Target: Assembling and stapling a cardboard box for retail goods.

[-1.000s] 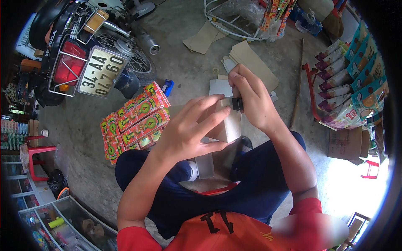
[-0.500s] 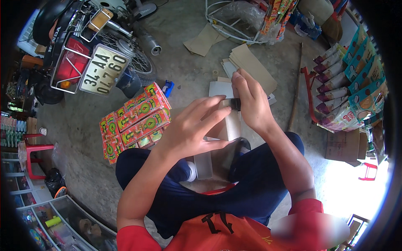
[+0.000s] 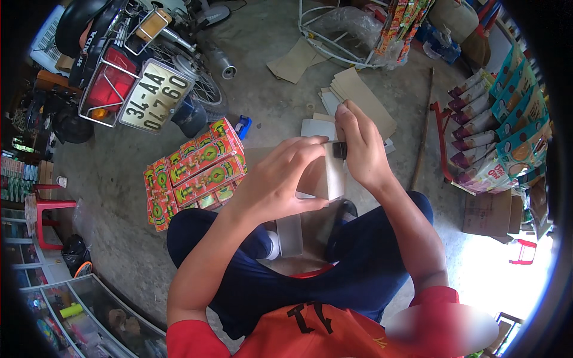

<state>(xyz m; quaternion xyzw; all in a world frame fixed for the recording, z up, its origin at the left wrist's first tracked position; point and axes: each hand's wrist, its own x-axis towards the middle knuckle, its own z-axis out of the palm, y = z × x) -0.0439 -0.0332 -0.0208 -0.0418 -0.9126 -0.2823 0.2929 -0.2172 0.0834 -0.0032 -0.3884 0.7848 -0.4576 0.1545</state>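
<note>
A small box of plain brownish-white card (image 3: 329, 178) is held up between my knees. My left hand (image 3: 268, 176) grips it from the left, thumb along the near edge and fingers over the top. My right hand (image 3: 363, 146) is closed around a small black-ended tool (image 3: 339, 150), which looks like a stapler and presses on the box's far right edge. Most of the tool is hidden in the palm. Below the box, a pale translucent strip or tray (image 3: 290, 234) lies between my feet.
Red-and-green printed boxes (image 3: 200, 170) are stacked at the left, beside a blue tape dispenser (image 3: 243, 127). Flat cardboard sheets (image 3: 363, 101) lie ahead. A motorbike (image 3: 113, 83) stands far left; a stick (image 3: 425, 128) and a rack of snack bags (image 3: 507, 128) are right.
My left fingers have drawn back from the tool and curled over the box's top. The tool now sits at the box's edge, and my right hand has barely shifted. The view has moved slightly.
</note>
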